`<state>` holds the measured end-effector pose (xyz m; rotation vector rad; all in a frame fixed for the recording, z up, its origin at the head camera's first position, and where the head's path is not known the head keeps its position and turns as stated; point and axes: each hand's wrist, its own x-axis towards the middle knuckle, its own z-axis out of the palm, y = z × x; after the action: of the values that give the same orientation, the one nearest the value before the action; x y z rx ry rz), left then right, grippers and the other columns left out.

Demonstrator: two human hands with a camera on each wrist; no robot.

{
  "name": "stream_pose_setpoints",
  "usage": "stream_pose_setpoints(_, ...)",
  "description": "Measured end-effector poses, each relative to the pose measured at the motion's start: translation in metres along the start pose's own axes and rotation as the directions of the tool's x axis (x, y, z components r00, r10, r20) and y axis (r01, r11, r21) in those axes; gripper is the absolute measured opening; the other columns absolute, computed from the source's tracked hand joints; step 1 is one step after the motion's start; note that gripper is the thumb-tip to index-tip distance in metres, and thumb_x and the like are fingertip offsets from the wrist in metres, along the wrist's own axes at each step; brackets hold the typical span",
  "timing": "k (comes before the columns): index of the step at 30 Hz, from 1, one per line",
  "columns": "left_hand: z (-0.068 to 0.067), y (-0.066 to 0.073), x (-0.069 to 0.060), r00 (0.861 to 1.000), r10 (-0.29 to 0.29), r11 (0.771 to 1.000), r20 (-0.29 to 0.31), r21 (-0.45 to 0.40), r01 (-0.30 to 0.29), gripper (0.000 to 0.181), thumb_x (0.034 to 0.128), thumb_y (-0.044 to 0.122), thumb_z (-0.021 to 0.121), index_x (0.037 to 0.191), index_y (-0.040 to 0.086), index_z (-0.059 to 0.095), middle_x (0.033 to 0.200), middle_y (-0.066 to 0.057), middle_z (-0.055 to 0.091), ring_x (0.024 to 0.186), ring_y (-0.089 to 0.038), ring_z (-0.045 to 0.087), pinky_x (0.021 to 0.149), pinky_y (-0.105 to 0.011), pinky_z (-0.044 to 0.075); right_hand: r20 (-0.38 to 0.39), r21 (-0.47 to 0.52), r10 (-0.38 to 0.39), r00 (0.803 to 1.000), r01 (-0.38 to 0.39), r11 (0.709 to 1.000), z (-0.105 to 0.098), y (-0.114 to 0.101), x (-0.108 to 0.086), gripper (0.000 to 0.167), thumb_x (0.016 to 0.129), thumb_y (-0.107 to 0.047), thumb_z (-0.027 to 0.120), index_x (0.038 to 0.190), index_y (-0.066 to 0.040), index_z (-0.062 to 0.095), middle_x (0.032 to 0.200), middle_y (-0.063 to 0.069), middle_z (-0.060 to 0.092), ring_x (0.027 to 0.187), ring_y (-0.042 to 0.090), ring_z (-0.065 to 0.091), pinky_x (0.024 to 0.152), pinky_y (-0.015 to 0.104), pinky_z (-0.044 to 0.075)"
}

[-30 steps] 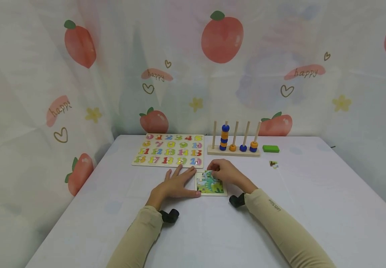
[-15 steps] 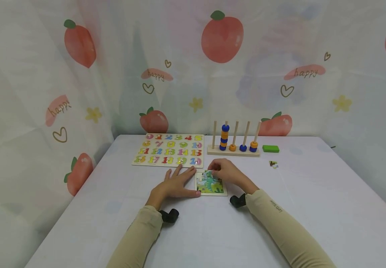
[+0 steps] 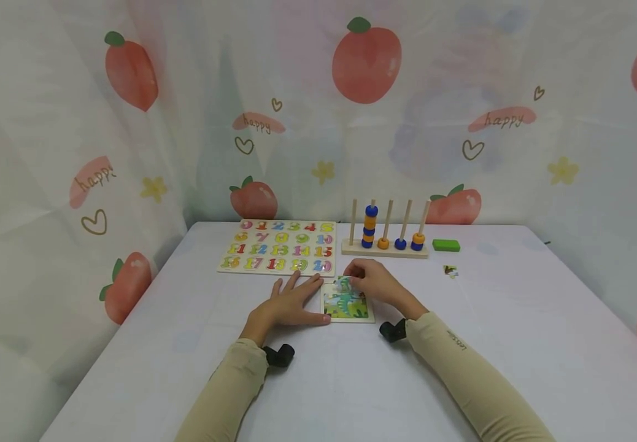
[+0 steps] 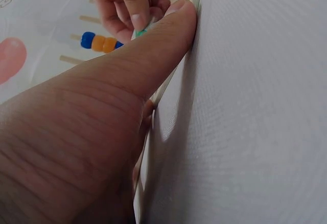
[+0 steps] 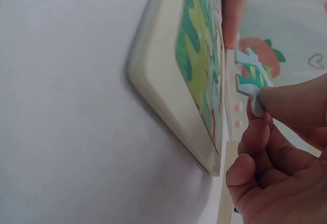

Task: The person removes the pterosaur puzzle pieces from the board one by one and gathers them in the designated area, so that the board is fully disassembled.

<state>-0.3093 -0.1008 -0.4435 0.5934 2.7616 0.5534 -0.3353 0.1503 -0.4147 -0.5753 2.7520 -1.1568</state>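
Observation:
A small dinosaur puzzle in a pale frame (image 3: 348, 320) lies on the table in the head view. My right hand (image 3: 379, 283) pinches a green and light-blue puzzle piece (image 5: 250, 78) between thumb and fingers; the right wrist view shows the piece lifted off the board (image 5: 158, 81). My left hand (image 3: 291, 307) spreads its fingers at the frame's left side, the thumb resting on the lower left corner. In the left wrist view the left thumb (image 4: 168, 35) lies along the frame's edge.
Behind the hands lie a number board (image 3: 280, 248) and, to its right, a wooden rack with pegs (image 3: 385, 251) bearing blue and orange beads. Farther right are a green block (image 3: 446, 245) and a loose puzzle piece (image 3: 451, 271).
My right hand has moved slightly up and away from the puzzle, and the pinched piece has risen with it. The left hand has stayed in place.

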Motion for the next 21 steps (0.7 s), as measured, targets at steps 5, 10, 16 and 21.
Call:
stream_pose_setpoints(5, -0.004, 0.004, -0.005, 1.0, 0.01, 1.0, -0.011, -0.008, -0.01, 0.101, 0.0905, 0.072, 0.071, 0.172, 0.028, 0.03, 0.178, 0.008, 0.018, 0.165, -0.031, -0.005, 0.128, -0.062, -0.007, -0.031, -0.005, -0.005, 1.0, 0.005, 1.0, -0.007, 0.003, -0.003, 0.013, 0.105, -0.005, 0.066, 0.114, -0.002, 0.073, 0.104, 0.008, 0.069, 0.094, 0.025, 0.06, 0.088, 0.04, 0.054)
stream_pose_setpoints(10, -0.004, 0.004, -0.008, 1.0, 0.007, 1.0, -0.012, 0.0, -0.007, 0.101, 0.0903, 0.073, 0.071, 0.172, 0.028, 0.03, 0.178, 0.009, 0.018, 0.165, -0.031, -0.005, 0.128, -0.061, -0.007, -0.06, 0.013, -0.011, 0.998, 0.012, 1.0, -0.013, 0.008, -0.008, 0.01, 0.104, -0.007, 0.067, 0.111, -0.001, 0.071, 0.102, 0.009, 0.068, 0.094, 0.026, 0.06, 0.087, 0.04, 0.054)
stream_pose_setpoints(16, -0.004, 0.005, -0.007, 1.0, 0.009, 1.0, -0.004, -0.008, -0.009, 0.103, 0.0901, 0.073, 0.071, 0.172, 0.027, 0.029, 0.179, 0.009, 0.016, 0.165, -0.03, -0.007, 0.128, -0.059, -0.009, -0.096, 0.02, 0.008, 0.995, -0.006, 1.0, -0.023, 0.022, -0.014, 0.009, 0.103, -0.008, 0.068, 0.108, -0.001, 0.071, 0.097, 0.008, 0.067, 0.09, 0.025, 0.059, 0.083, 0.037, 0.052)
stream_pose_setpoints(21, -0.004, 0.005, -0.006, 1.0, 0.007, 1.0, 0.008, -0.004, -0.007, 0.103, 0.0911, 0.072, 0.07, 0.173, 0.028, 0.025, 0.179, 0.01, 0.013, 0.164, -0.029, -0.01, 0.127, -0.058, -0.012, -0.1, 0.026, 0.005, 0.995, -0.003, 1.0, -0.03, 0.037, -0.016, 0.011, 0.105, -0.009, 0.067, 0.109, 0.0, 0.069, 0.089, 0.007, 0.069, 0.082, 0.022, 0.061, 0.074, 0.034, 0.052)
